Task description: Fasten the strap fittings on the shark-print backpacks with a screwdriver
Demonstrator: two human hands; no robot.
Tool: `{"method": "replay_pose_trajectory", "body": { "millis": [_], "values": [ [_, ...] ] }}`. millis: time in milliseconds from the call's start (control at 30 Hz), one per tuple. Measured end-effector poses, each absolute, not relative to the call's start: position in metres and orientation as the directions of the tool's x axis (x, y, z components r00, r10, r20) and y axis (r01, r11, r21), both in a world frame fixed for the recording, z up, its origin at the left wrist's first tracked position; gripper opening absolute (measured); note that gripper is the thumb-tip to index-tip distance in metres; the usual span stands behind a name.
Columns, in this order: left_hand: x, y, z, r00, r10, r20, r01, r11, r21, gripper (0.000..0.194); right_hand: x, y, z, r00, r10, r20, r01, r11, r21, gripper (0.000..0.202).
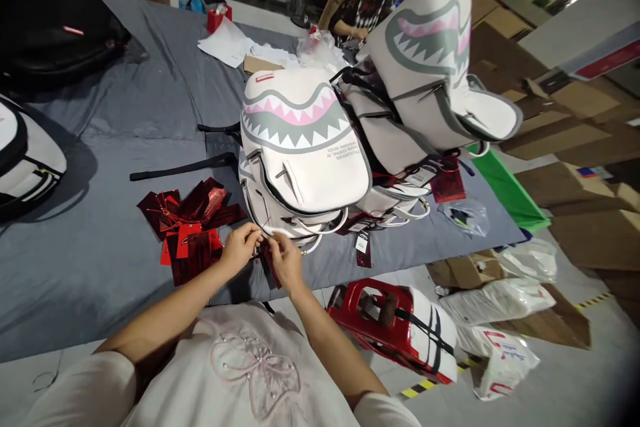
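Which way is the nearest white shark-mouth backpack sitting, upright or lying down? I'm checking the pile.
Lying down. The backpack rests on its back on the grey cloth, printed front facing up, atop other bags.

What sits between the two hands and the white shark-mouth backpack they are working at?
Nothing visible does. The left hand and right hand meet at the near edge of the white backpack, pinching a thin string and a dark red tag. The pile of red tags lies off to the left, clear of them.
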State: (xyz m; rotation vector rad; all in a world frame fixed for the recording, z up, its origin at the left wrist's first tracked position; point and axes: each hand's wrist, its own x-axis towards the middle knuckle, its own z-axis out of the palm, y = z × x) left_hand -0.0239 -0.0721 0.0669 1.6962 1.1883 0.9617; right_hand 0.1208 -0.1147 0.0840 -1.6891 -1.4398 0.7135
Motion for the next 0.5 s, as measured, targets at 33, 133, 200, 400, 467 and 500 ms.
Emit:
{"method": "replay_pose_trajectory", "body": {
  "millis": [33,133,200,400,467,500],
  "values": [
    [-0.025,-0.068,0.068,0.268,0.956,0.123,0.362,-0.218,0.906,0.023,0.127,-0.109,0.09,0.22,0.97,0.107,0.654,-0.066,-0.753,0.029],
    [-0.029,-0.054,0.073,0.311,0.942,0.127,0.482,-0.271,0.833,0.028,0.143,-0.095,0.102,0.188,0.971,0.146,0.88,-0.101,-0.463,0.04],
    [-0.029,-0.045,0.078,0.343,0.932,0.12,0.54,-0.3,0.786,0.034,0.151,-0.092,0.101,0.154,0.975,0.158,0.893,-0.069,-0.446,0.037],
    [-0.011,-0.025,0.083,0.464,0.883,0.073,0.602,-0.374,0.706,0.036,0.167,-0.1,0.07,0.208,0.943,0.261,0.722,0.032,-0.692,0.036],
    [-0.001,-0.021,0.083,0.508,0.86,0.05,0.602,-0.396,0.693,0.034,0.17,-0.097,0.065,0.216,0.939,0.266,0.677,0.053,-0.735,0.031],
    [0.003,-0.019,0.083,0.529,0.848,0.037,0.599,-0.404,0.691,0.033,0.172,-0.094,0.064,0.211,0.941,0.266,0.683,0.053,-0.729,0.028]
  ]
}}
